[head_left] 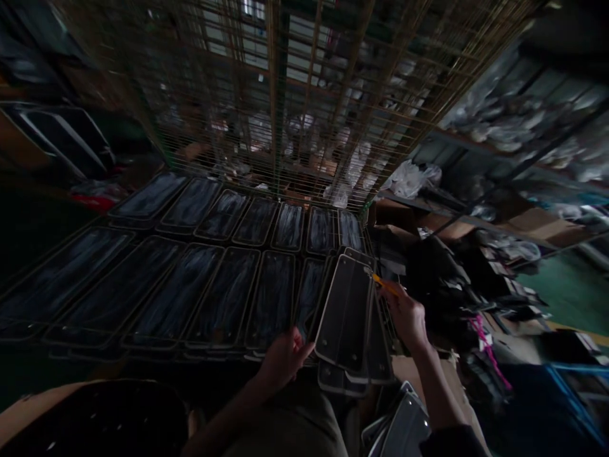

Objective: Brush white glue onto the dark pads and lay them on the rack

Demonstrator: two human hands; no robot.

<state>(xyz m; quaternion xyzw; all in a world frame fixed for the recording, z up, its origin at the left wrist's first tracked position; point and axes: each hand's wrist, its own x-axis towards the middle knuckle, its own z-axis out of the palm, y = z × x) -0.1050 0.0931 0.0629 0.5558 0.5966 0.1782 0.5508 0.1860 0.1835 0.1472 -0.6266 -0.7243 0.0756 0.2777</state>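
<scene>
My left hand [284, 360] is closed on the lower left edge of a dark, flat, rounded-corner panel [345, 312] that stands tilted on a small pile of similar panels [375, 371]. My right hand [406, 315] is closed on a thin yellow stick-like tool [383, 284], its tip close to the panel's upper right corner. Two rows of several like panels [223, 298] lie flat side by side in front of me.
A wire mesh cage wall [285, 95] rises behind the rows. Cluttered shelves with cardboard boxes [528, 222] and white bags [412, 178] stand at the right. More panels [404, 425] are stacked near my lap. A green floor [571, 292] shows at far right.
</scene>
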